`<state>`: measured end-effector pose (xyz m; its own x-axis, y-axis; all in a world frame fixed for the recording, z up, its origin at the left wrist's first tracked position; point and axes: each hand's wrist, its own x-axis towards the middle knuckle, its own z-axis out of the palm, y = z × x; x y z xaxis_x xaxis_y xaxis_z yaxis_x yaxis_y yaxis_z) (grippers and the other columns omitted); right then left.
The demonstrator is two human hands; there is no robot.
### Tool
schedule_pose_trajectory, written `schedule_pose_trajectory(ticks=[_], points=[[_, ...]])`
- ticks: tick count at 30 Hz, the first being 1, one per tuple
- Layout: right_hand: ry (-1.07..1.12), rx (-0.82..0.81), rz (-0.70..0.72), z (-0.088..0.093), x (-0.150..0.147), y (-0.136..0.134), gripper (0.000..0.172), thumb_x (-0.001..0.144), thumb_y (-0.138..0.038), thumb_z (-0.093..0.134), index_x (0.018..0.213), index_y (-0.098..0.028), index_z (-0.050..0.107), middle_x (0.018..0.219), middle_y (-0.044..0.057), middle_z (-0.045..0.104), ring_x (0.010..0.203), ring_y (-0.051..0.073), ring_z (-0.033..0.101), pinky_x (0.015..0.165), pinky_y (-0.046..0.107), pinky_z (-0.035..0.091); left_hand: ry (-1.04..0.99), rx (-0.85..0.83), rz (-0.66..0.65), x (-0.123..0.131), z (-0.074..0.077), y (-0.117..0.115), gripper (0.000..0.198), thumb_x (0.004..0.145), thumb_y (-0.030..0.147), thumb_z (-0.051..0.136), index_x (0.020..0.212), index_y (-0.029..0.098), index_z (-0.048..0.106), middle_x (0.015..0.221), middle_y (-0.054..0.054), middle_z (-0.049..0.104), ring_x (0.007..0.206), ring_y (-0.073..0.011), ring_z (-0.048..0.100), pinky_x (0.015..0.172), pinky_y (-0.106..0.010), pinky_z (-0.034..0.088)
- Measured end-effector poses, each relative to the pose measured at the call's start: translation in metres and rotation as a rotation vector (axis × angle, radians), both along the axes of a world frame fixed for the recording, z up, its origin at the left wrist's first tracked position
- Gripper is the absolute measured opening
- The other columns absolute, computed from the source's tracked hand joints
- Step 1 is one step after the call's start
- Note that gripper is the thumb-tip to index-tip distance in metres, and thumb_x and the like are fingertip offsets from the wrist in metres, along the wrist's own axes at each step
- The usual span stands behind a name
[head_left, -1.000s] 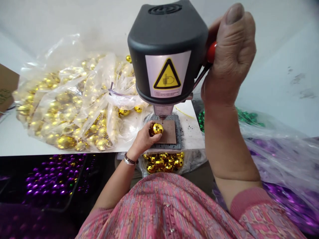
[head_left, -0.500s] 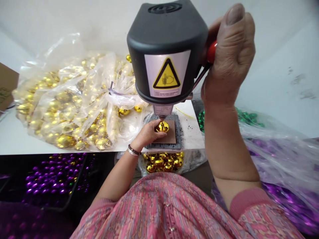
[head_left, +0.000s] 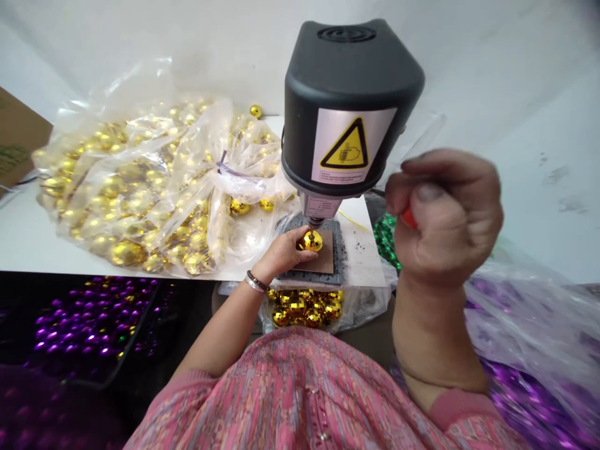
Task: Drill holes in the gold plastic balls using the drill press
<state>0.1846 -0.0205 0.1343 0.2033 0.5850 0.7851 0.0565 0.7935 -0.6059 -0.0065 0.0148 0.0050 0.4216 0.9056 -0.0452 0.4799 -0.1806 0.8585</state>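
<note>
A gold faceted ball [head_left: 312, 240] is pinched between the thumb and fingers of my left hand [head_left: 287, 251], over a brown square board [head_left: 321, 262] on the grey base plate [head_left: 338, 272]. Directly above the ball is the spindle [head_left: 317, 222] of a black bench drill press [head_left: 354, 87]; I cannot tell whether its tip is inside the ball. My right hand [head_left: 445, 219] is wrapped round the red knob [head_left: 409, 215] of the press lever, to the right of the motor housing. A hand-warning label [head_left: 355, 147] faces me.
A clear bag of gold balls [head_left: 140, 194] covers the left of the white table [head_left: 28, 244]. Below the table edge sits an open bag of gold balls [head_left: 304, 306]. Purple beads [head_left: 89, 325] lie lower left; green beads [head_left: 388, 240] and bagged purple ones [head_left: 529, 400] are at right.
My right hand has come down with the red knob, from beside the top of the housing to below its label. My left hand keeps the ball under the spindle. The view has shifted slightly.
</note>
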Motion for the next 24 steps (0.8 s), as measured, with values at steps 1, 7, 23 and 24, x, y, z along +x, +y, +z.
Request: schedule_pose_trajectory(ticks=[1, 7, 23, 24], points=[[-0.012, -0.026, -0.017, -0.006, -0.001, -0.006, 0.023, 0.091, -0.024, 0.058, 0.105, -0.03, 0.076, 0.066, -0.004, 0.059, 0.057, 0.007, 0.052, 0.05, 0.024, 0.04, 0.004, 0.005, 0.003, 0.0, 0.0, 0.0, 0.043, 0.076, 0.031, 0.076, 0.117, 0.019, 0.07, 0.103, -0.002, 0.074, 0.094, -0.0248, 0.067, 0.087, -0.035, 0.053], [-0.08, -0.071, -0.162, -0.034, -0.001, -0.016, 0.017, 0.092, -0.036, 0.06, 0.103, -0.036, 0.073, 0.071, -0.002, 0.062, 0.059, 0.013, 0.056, 0.059, 0.032, 0.048, 0.013, 0.01, 0.014, 0.0, -0.001, 0.0, 0.046, 0.075, 0.03, 0.077, 0.12, 0.02, 0.07, 0.105, -0.004, 0.073, 0.097, -0.0265, 0.067, 0.092, -0.038, 0.053], [-0.013, 0.115, -0.075, -0.048, -0.007, -0.006, 0.018, 0.087, -0.023, 0.061, 0.096, -0.033, 0.073, 0.061, -0.003, 0.05, 0.057, 0.012, 0.051, 0.058, 0.031, 0.042, 0.013, 0.013, 0.01, 0.0, 0.002, -0.003, 0.049, 0.077, 0.03, 0.075, 0.124, 0.018, 0.067, 0.109, -0.006, 0.073, 0.1, -0.0282, 0.067, 0.092, -0.038, 0.052], [-0.013, 0.122, -0.072, -0.049, -0.008, -0.005, 0.018, 0.087, -0.022, 0.06, 0.095, -0.032, 0.072, 0.061, -0.004, 0.051, 0.057, 0.012, 0.051, 0.058, 0.031, 0.042, 0.017, 0.011, 0.004, 0.0, 0.002, -0.003, 0.048, 0.078, 0.03, 0.074, 0.124, 0.018, 0.067, 0.109, -0.006, 0.073, 0.1, -0.0281, 0.067, 0.092, -0.038, 0.052]])
